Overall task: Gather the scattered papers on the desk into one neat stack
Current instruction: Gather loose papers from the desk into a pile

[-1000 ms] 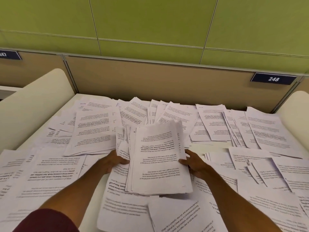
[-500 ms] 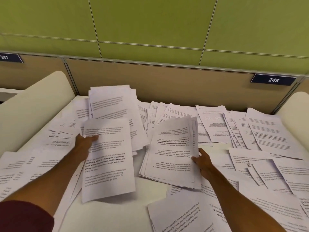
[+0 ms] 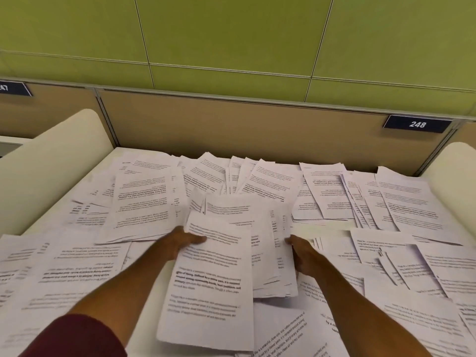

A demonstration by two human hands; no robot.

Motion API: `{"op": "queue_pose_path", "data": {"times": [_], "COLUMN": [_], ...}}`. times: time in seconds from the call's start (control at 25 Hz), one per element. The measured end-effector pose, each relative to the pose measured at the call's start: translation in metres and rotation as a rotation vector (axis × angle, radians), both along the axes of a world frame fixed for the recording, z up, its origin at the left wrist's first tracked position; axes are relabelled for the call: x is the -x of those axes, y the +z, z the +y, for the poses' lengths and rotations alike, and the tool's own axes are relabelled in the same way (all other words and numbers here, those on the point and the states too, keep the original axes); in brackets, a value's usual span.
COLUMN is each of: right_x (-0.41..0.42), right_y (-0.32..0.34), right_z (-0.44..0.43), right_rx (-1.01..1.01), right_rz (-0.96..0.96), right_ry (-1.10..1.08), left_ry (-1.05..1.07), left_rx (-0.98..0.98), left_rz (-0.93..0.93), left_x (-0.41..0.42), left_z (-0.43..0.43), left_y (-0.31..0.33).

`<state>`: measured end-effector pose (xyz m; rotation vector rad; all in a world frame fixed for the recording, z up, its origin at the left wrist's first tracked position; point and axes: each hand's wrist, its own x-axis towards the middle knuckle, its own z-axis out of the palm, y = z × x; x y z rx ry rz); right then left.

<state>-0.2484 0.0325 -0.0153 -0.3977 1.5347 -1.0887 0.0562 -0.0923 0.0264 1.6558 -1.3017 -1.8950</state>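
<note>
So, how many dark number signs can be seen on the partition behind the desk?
2. One sign reading 248 is at the right on the partition; another sign is at the far left, cut by the frame edge. Others may lie out of view.

Printed white sheets (image 3: 144,202) cover the desk (image 3: 31,222) from 9 to 3 o'clock in overlapping, skewed layers. At centre lies a thick gathered stack (image 3: 257,228), edges uneven, text inverted. A smaller bundle (image 3: 211,287) overlaps its 8 o'clock side, tilted, text upright, bold paragraph mid-page, lower edge toward 6 o'clock.
</note>
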Motion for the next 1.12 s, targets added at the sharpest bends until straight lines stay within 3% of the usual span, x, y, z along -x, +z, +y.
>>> {"op": "queue_pose_path", "data": {"times": [0.08, 0.24, 0.32, 0.48, 0.64, 0.76, 0.96, 1.12], "right_x": [-0.002, -0.007, -0.007, -0.009, -0.009, -0.007, -0.007, -0.008], "right_y": [0.001, 0.003, 0.002, 0.002, 0.015, 0.042, 0.101, 0.13], "right_z": [-0.002, -0.003, -0.001, 0.002, -0.002, -0.012, -0.041, -0.049], "right_rx": [0.032, 0.151, 0.195, 0.264, 0.38, 0.47, 0.663, 0.734], "right_rz": [-0.034, 0.196, 0.252, 0.201, 0.214, 0.264, 0.335, 0.368], "right_ry": [0.053, 0.306, 0.331, 0.207, 0.108, 0.056, -0.099, -0.159], "left_ry": [0.05, 0.086, 0.032, -0.049, 0.056, 0.08, 0.19, 0.265], "left_rx": [-0.014, -0.008, -0.042, 0.077, 0.268, 0.287, 0.612, 0.71], "left_rz": [0.014, 0.018, 0.14, 0.135, 0.213, 0.346, 0.438, 0.487], "left_x": [0.016, 0.044, 0.054, 0.05, 0.036, 0.035, 0.059, 0.073], "left_z": [0.01, 0.02, 0.022, 0.021, 0.007, -0.012, -0.026, -0.026], "left_y": [-0.013, -0.026, -0.024, -0.03, -0.019, 0.009, 0.069, 0.092]}}
